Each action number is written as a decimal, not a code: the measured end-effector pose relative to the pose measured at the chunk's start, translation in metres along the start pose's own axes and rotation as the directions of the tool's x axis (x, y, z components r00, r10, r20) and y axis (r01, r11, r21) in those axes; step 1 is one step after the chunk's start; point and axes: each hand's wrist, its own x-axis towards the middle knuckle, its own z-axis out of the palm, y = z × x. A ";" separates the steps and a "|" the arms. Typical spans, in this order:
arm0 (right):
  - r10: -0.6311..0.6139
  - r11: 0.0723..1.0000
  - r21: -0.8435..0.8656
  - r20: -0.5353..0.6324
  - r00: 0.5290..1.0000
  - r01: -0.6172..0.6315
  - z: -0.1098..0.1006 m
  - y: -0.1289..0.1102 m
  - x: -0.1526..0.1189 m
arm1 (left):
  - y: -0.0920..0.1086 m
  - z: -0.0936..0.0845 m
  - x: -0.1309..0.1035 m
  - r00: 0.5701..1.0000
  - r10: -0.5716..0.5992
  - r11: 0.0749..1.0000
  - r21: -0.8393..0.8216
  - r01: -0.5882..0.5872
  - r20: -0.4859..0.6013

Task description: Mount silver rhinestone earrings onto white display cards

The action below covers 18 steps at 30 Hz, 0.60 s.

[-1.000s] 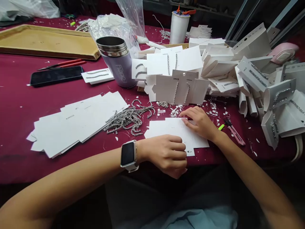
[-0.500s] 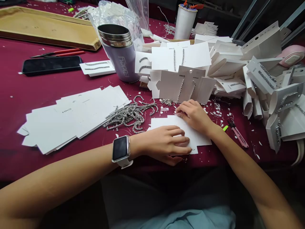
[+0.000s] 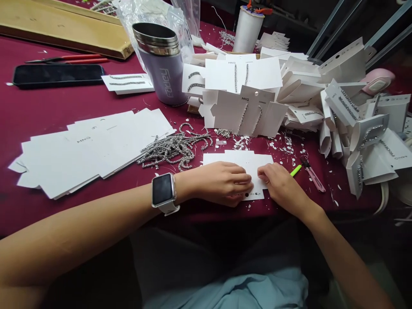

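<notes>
A flat white earring card (image 3: 244, 159) with tabs lies near the table's front edge, small dark print and a hole along its near side. My left hand (image 3: 223, 182), a watch on its wrist, rests over the card's left part; its fingers are bent and close together, the thumb hidden. At the card's right edge, my right hand (image 3: 281, 182) has its thumb and fingers pinched together. A tangle of silver rhinestone chain strips (image 3: 175, 148) lies left of the card. Beyond it stands a folded card with two strips (image 3: 249, 109).
A stack of flat white cards (image 3: 93, 146) lies left. Behind are a lilac tumbler (image 3: 165, 73), a phone (image 3: 59, 76), red-handled pliers (image 3: 77, 59) and a wooden tray (image 3: 71, 30). Piled finished cards (image 3: 367, 128), a pink cutter (image 3: 313, 176) and a thread spool (image 3: 247, 30) are right.
My right hand has moved from the card's far edge to its right edge, fingers now pinched. My left hand's spread fingers have drawn together, and printed marks show along the card's near side.
</notes>
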 end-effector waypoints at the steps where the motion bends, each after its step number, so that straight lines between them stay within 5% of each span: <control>1: -0.012 1.000 -0.024 0.018 1.000 0.013 0.001 0.000 -0.003 | 0.000 0.000 0.000 1.000 0.001 1.000 0.009 -0.001 0.005; 10: 0.043 0.989 0.143 0.011 0.999 -0.044 -0.001 0.005 -0.005 | -0.001 0.001 -0.003 0.997 -0.003 1.000 0.017 0.002 0.076; 18: 0.060 0.991 0.119 -0.004 0.998 -0.059 0.000 0.004 -0.006 | -0.002 -0.001 -0.002 1.000 0.008 0.995 0.096 -0.008 -0.006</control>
